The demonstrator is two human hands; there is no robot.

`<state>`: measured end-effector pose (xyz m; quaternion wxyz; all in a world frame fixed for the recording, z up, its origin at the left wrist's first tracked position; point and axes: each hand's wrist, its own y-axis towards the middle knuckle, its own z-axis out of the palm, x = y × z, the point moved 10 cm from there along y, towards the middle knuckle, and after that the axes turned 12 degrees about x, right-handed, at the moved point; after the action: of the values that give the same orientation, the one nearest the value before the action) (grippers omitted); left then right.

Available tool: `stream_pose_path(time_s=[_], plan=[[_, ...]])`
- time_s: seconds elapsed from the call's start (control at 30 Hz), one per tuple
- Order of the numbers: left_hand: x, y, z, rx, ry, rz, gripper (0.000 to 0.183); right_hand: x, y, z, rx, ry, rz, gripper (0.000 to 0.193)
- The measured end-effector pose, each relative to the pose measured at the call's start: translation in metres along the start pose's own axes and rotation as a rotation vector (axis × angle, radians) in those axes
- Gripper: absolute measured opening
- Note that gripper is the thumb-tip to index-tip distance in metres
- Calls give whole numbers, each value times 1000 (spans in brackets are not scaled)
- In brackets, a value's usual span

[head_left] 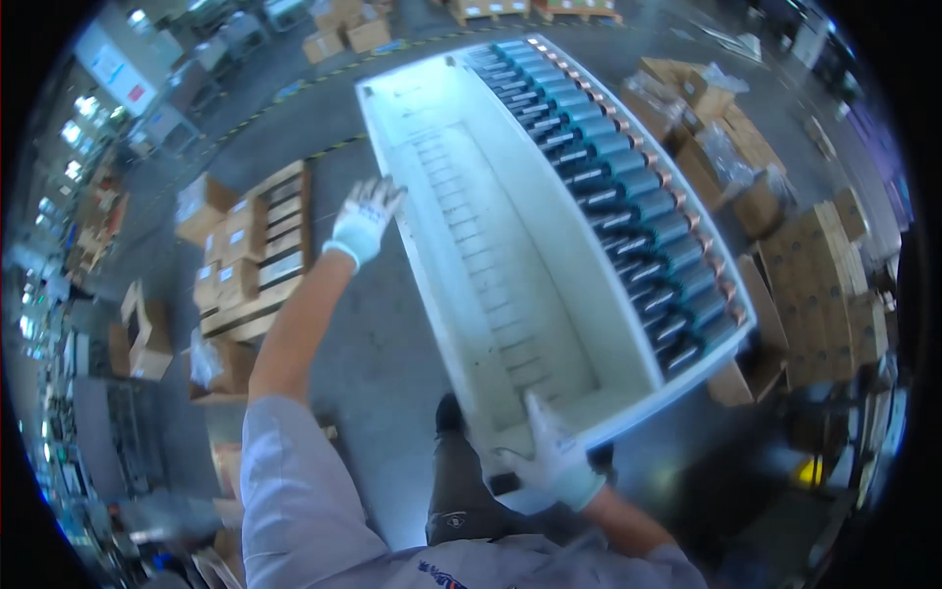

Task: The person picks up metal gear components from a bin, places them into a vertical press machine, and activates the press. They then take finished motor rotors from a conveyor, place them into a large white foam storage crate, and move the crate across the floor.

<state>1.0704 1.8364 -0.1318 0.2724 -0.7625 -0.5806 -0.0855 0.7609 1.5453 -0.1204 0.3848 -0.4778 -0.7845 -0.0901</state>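
1. One long white tray (500, 226) lay slantwise before the person, its near end close to the legs and its far end leaning left; it had two lengthwise compartments.
2. The right compartment held one row of grey cylindrical parts (643, 182), well over ten, too tightly packed for an exact count. Each showed a copper-coloured end toward the right wall and a dark shaft toward the divider.
3. Left of the tray stood one wooden pallet (285, 240) bearing several brown cartons (245, 231).
4. Two gloved hands were in view, well apart, both at the tray.
5. The left hand (368, 211) touched the long left rim, back of the glove upward, arm stretched forward; whether its fingers were closed, I could not tell.
6. The right hand (564, 466) was clamped over the near end wall, palm outside, a finger reaching inside, thumb pointing left, forearm close to the body.
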Motion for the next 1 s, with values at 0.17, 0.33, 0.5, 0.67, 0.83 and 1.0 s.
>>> stream_pose_path(time_s=[0.17,0.33,0.5,0.67,0.83,1.0], plan=[[9,98,9,-22,-134,175,75,-29,-6,37,-99,-413,377,95],[-3,129,11,-310,-276,244,35,-57,-7,-9,-323,-605,418,41],[-43,118,-9,-173,-235,215,33,-100,-21,-48,-328,-556,454,35],[-47,86,-12,-223,-249,165,34,-109,-37,-74,-339,-551,356,35],[-93,47,-10,-172,-257,175,31,-146,-73,-95,-325,-663,297,35],[-136,-14,-14,-107,-316,151,30,-203,-108,-113,-237,-678,360,38]])
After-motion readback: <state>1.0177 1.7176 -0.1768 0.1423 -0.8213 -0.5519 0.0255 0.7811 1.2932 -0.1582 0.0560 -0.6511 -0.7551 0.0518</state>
